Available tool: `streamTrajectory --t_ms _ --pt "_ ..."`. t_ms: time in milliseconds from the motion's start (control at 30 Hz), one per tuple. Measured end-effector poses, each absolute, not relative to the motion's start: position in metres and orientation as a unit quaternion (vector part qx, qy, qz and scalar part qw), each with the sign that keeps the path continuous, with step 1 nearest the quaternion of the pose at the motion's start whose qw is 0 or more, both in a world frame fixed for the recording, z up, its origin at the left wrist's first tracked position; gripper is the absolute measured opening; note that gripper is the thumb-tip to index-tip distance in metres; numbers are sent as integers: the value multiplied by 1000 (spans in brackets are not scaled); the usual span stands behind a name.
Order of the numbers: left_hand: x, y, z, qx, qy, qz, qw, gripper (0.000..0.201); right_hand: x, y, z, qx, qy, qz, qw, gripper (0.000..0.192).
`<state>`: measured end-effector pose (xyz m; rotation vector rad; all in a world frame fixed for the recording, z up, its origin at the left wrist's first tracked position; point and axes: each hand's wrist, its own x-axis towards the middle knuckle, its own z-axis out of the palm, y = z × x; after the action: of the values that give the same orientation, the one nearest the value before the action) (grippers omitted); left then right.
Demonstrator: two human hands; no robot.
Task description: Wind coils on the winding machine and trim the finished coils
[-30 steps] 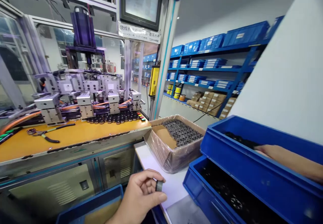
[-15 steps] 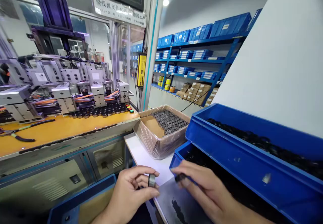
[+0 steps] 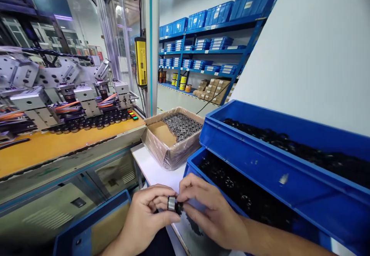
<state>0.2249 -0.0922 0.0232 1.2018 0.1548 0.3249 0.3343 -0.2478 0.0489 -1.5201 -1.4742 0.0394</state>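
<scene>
My left hand (image 3: 146, 215) is closed around a small stator core (image 3: 171, 203), a silver metal ring with a black end, pinched between thumb and fingers. My right hand (image 3: 212, 213) pinches a small black plastic part (image 3: 179, 208) at the right face of that core. The two parts meet or nearly meet; fingertips partly cover the black part. Both hands are above the edge of a white table (image 3: 150, 175). To the right of my hands, a lower blue bin (image 3: 194, 159) holds many black ring-shaped parts.
An upper blue bin (image 3: 245, 148) of black parts overhangs the lower one. A plastic-lined carton (image 3: 156, 154) holds rows of metal cores. At left, several cores (image 3: 100, 123) line the orange machine bench (image 3: 72, 152). Another blue bin (image 3: 94, 221) sits below, left of my hands.
My right hand has moved left, bringing the black part from beside the lower bin to the core in my left hand. The camera view has shifted right and down.
</scene>
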Motion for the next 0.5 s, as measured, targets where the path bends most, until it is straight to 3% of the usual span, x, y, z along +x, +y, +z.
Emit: streamTrajectory --t_ms 200,367,500 --pt "227 -99 24 535 61 136 832 35 334 -247 44 -610 -609 -59 504 21" --pt "224 -100 30 541 53 176 820 35 334 -251 50 -599 -647 -79 465 40" --pt "222 -101 31 545 44 178 818 37 334 -252 46 -585 -669 -176 424 35"
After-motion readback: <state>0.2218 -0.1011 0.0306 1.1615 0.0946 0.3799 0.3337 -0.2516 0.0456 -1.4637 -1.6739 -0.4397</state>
